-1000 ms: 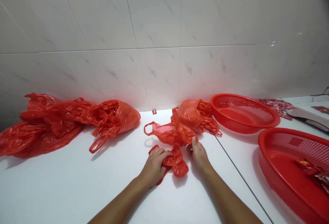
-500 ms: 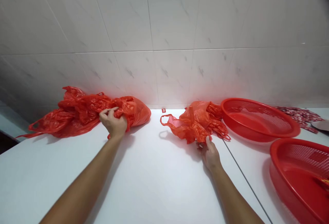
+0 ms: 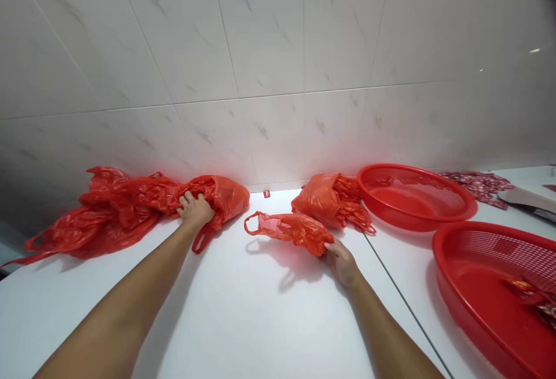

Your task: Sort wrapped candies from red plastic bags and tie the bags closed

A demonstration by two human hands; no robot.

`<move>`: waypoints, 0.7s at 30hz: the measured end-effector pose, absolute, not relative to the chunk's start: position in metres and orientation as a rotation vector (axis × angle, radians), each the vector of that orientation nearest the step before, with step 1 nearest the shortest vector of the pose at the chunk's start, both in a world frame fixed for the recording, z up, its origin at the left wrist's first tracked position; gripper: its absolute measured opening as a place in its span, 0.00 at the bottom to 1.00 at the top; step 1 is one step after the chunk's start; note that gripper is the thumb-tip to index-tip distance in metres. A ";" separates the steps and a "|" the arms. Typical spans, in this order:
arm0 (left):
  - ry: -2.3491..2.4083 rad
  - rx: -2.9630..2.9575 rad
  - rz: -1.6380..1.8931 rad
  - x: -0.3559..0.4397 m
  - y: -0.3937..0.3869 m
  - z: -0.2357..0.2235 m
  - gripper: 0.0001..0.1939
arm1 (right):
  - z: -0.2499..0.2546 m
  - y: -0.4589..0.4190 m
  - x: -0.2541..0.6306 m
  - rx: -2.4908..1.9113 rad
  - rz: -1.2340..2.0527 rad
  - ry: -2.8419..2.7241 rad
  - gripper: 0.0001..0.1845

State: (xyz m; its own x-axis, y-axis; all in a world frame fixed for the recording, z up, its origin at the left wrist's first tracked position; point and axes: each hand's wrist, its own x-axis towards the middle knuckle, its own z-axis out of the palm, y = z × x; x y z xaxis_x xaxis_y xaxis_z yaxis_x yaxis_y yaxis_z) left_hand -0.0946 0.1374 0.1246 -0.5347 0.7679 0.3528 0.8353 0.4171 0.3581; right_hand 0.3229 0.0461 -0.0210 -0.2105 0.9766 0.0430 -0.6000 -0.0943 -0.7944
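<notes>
My right hand (image 3: 341, 263) is closed on the bottom end of a crumpled red plastic bag (image 3: 299, 231), holding it just above the white table with its loop handle pointing left. Over on the left, my left hand (image 3: 195, 210) presses at the mouth of a stuffed red plastic bag (image 3: 230, 196); its fingers are spread against the bunched plastic, the tips partly hidden. One handle of that bag hangs onto the table below the hand. Behind my right hand lies another stuffed red bag (image 3: 319, 198), with bunched bags spilling from its right end.
Loose red bags (image 3: 117, 208) lie heaped at the left along the tiled wall (image 3: 269, 130). Two red plastic baskets (image 3: 412, 223) (image 3: 469, 332) stand at the right. Beyond them are a patterned cloth (image 3: 478, 186) and a pale flat object (image 3: 527, 200). A small red tag (image 3: 266, 194) lies by the wall.
My right hand has drawn the crumpled bag left and toward me, apart from the stuffed bag. My left hand's fingers have spread out from their pinch. The view has shifted slightly.
</notes>
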 end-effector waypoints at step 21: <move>-2.031 -2.554 -0.380 0.098 -0.020 0.066 0.10 | 0.003 0.031 0.324 -0.858 1.728 -1.000 0.15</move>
State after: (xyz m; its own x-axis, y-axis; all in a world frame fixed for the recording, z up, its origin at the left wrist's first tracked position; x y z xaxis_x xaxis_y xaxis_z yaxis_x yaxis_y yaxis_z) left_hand 0.0977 -0.0203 0.0662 0.2130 0.9728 0.0906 0.9398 -0.2294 0.2532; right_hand 0.3235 0.0315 0.0030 -0.3221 0.9399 -0.1129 -0.3704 -0.2349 -0.8987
